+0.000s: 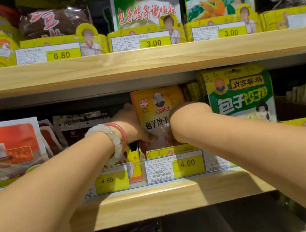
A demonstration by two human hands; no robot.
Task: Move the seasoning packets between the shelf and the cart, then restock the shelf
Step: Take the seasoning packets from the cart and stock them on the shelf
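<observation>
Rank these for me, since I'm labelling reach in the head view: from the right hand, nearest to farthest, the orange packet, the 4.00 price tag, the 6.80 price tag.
1. Orange packet: under the right hand, middle shelf.
2. 4.00 price tag: just below the hand, on the shelf edge.
3. 6.80 price tag: upper shelf, far to the left.

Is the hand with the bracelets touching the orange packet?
Touching. The head view shows the left hand pressed against the left edge of the orange packet, its thumb lying across the packet's front.
</observation>
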